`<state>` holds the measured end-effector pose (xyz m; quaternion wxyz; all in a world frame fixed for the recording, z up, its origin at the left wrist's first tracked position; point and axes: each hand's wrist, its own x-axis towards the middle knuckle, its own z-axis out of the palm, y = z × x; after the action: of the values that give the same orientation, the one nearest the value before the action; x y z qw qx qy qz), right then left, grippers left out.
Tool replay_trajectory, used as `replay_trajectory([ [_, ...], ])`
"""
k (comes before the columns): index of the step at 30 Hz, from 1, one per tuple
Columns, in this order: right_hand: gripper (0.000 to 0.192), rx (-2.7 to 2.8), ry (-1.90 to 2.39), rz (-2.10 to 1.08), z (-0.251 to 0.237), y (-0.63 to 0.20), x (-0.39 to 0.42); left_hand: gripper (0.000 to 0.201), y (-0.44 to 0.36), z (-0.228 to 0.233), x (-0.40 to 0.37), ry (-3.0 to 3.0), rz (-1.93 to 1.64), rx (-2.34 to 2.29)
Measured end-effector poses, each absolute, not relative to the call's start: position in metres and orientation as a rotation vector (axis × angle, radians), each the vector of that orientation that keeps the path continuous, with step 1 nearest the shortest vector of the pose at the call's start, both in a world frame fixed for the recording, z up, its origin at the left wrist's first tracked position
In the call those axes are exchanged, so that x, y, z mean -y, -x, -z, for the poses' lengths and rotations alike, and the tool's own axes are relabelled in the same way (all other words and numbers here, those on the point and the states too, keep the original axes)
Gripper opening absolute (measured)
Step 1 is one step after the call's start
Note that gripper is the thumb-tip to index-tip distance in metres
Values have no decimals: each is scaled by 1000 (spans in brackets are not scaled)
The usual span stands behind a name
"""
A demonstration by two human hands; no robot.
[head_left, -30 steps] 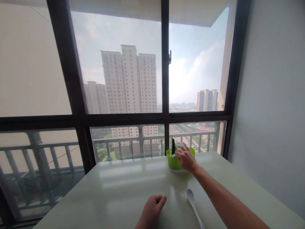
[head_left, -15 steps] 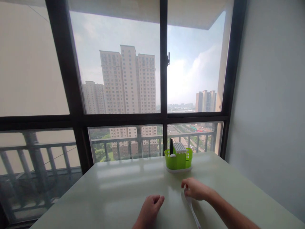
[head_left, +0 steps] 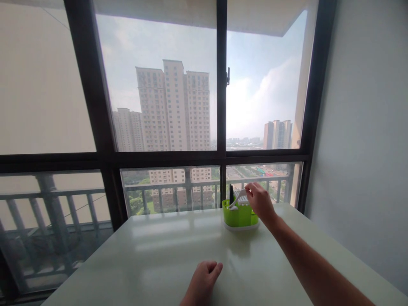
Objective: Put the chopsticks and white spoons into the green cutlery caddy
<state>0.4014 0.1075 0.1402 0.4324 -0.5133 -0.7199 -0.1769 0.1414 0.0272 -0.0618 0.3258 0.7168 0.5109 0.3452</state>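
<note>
My right hand [head_left: 260,202] is above the right side of a bright green utensil holder [head_left: 237,217] with a pale base. Its fingers pinch one end of a white spoon-like utensil [head_left: 238,197], which slants down to the left into the holder's left compartment; its exact kind is hard to make out. A dark upright item [head_left: 231,193] stands in that compartment. White slats lie across the holder's middle. Loosely curled into a fist, my left hand [head_left: 205,278] rests on the table near the front, with nothing visible in it.
The pale, glossy table [head_left: 159,250] reaches to a dark-framed window [head_left: 165,160]. Outside stand a railing and tall buildings. A plain wall [head_left: 360,140] runs along the right side.
My right hand has lifted the white utensil off the table and carried it forward to the green holder. My left hand has stayed in place.
</note>
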Motion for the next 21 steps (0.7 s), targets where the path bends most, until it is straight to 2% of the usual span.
replay_trajectory([
  [3, 25, 1903, 1366, 683, -143, -384, -125, 48, -142, 61, -26, -1869, -902, -1341],
  [6, 27, 2127, 1388, 764, -126, -366, -142, 48, -142, 60, -26, -1858, -907, -1341],
  [12, 24, 2287, 1300, 745, -99, -353, -150, 49, -142, 62, -26, -1876, -895, -1345],
  [21, 22, 2296, 1193, 618, -89, -370, -135, 48, -142, 61, -26, -1882, -875, -1331],
])
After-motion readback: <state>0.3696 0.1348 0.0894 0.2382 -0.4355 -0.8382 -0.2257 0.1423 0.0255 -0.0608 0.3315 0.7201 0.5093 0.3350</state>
